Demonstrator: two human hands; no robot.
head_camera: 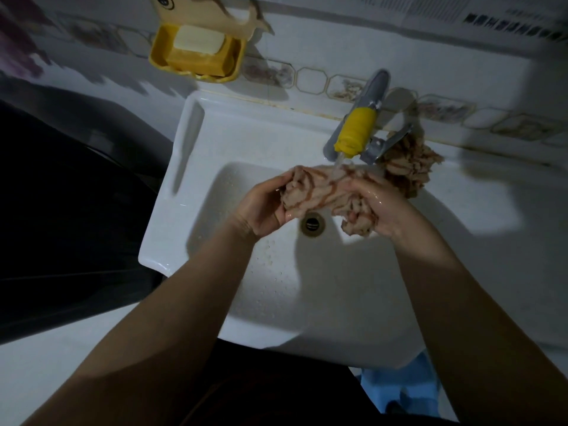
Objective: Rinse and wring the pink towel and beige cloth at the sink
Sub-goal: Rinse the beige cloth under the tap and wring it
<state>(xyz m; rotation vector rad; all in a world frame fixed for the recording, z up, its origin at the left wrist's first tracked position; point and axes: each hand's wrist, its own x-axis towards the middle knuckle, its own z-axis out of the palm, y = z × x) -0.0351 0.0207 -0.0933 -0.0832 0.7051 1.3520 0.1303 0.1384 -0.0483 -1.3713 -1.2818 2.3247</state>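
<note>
Soap dish: yellow, fixed to the tiled wall at upper left, with a pale bar lying on an orange one.
Sink: white basin, beaded with drops; the drain shows between the two hands.
Left hand: fingers curled round the left end of the pink towel, palm turned toward the right.
Pink towel: bunched into a thick roll with darker stripes, held over the basin above the drain, stretched between both hands; a loose end hangs below the right hand.
Tap: grey, with a yellow spout sleeve; water runs from it onto the middle of the towel.
Right hand: wet, fingers closed round the towel's right end.
Beige cloth: crumpled heap on the sink ledge just right of the tap, behind the right hand, its lever partly in front of it.
Blue object: below the sink's front edge, unclear what it is.
</note>
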